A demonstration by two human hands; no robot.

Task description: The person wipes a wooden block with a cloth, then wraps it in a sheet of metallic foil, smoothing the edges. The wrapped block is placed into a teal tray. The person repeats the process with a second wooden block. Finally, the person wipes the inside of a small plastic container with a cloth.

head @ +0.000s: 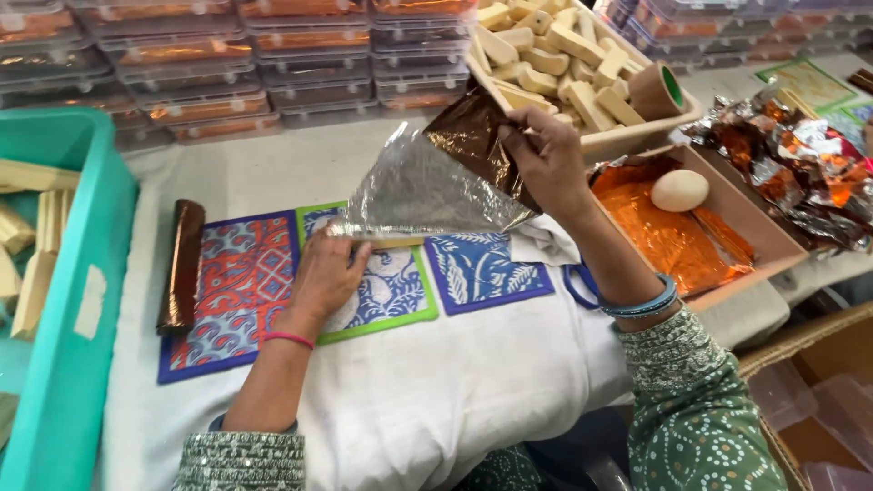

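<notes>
My left hand (326,277) presses down on a pale bar (391,241) and the lower edge of a foil sheet (427,186), on a blue and green patterned mat (400,295). My right hand (546,164) pinches the sheet's upper corner and lifts it, showing its silver side and brown-copper side. A wrapped brown bar (182,264) lies to the left on an orange and blue patterned mat (236,291).
A teal crate (82,300) with pale bars stands at left. A box of unwrapped pale bars (555,64) and a tape roll (657,91) sit behind. An open box (727,214) holds orange foil and an egg-shaped piece (680,189). Crumpled foil (800,164) lies right. Clear stacked trays (264,64) line the back.
</notes>
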